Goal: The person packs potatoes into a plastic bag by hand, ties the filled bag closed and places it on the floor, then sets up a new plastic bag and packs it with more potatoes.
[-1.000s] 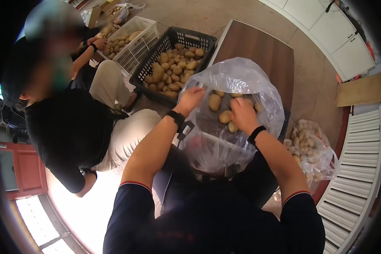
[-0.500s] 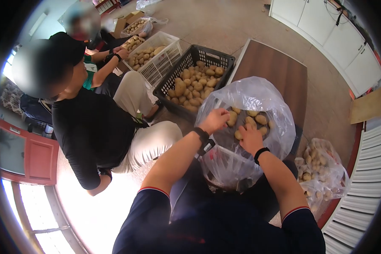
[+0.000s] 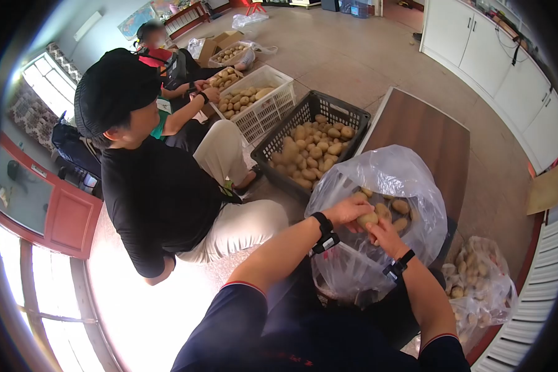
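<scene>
A clear plastic bag (image 3: 409,167) stands open in front of me, with several potatoes (image 3: 400,206) inside. Over its opening, my left hand (image 3: 348,211) and my right hand (image 3: 384,234) meet around one potato (image 3: 367,220). The fingers of both hands are closed on it. Left of the bag, a black crate (image 3: 278,180) holds many potatoes (image 3: 316,149).
Beside the bag is a brown wooden board (image 3: 425,127). At the right lies another bag of potatoes (image 3: 477,273). A co-worker in black (image 3: 161,198) sits at my left, near a white crate (image 3: 260,118). Other people sit beyond. White cabinets (image 3: 490,56) line the right wall.
My right hand has come up from the potatoes in the bag, and both hands have come together on one potato. The view has tilted up, showing more of the room.
</scene>
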`<state>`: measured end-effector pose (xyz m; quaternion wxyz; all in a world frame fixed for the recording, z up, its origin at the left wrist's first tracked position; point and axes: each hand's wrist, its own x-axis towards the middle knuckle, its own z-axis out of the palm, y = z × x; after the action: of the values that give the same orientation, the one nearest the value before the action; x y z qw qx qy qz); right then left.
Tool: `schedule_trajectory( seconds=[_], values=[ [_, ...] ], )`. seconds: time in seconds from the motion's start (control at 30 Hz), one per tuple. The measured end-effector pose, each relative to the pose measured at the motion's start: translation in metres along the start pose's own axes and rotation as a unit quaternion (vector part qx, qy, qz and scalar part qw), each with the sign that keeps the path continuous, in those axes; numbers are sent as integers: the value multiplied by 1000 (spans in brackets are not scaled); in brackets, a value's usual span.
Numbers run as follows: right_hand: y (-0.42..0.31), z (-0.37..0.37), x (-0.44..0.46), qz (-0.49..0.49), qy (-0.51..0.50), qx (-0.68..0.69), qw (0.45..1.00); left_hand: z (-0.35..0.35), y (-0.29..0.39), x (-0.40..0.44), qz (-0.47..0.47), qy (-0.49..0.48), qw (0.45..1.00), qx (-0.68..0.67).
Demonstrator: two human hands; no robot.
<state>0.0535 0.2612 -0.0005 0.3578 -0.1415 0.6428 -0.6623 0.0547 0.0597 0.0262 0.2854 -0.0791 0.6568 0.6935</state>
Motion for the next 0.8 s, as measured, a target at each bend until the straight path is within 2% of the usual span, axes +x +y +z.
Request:
schedule_trajectory(
  seconds=[0.23, 0.37, 0.43, 0.47, 0.5, 0.53, 0.57, 0.6, 0.73, 0.8],
  values=[
    [8, 0, 3, -47, 4, -73, 996, -11, 0, -3, -8, -86, 996, -18],
    [15, -6, 3, -12, 44, -90, 995, -17, 10, -11, 7, -60, 998, -19],
    [24, -10, 4, -6, 63, -114, 991, -23, 17, -15, 35, -32, 995, -86],
    [28, -12, 4, -49, 84, -212, 972, -26, 20, -18, 34, -32, 995, -85],
    [27, -11, 3, -91, 105, -307, 941, -30, 22, -20, 54, -16, 990, -133],
    [25, -10, 1, -90, 105, -307, 942, -34, 25, -22, 74, 0, 981, -180],
    [24, -12, -3, -95, 122, -370, 916, -38, 26, -22, 73, -2, 981, -181],
    [20, -11, -6, -100, 139, -430, 886, -43, 26, -20, 94, 33, 965, -242],
    [22, -12, -10, -49, 152, -476, 865, -69, 24, -18, 127, 170, 889, -406],
    [29, -15, -14, -101, 155, -550, 815, -85, 14, -13, 137, 222, 847, -464]
  ],
)
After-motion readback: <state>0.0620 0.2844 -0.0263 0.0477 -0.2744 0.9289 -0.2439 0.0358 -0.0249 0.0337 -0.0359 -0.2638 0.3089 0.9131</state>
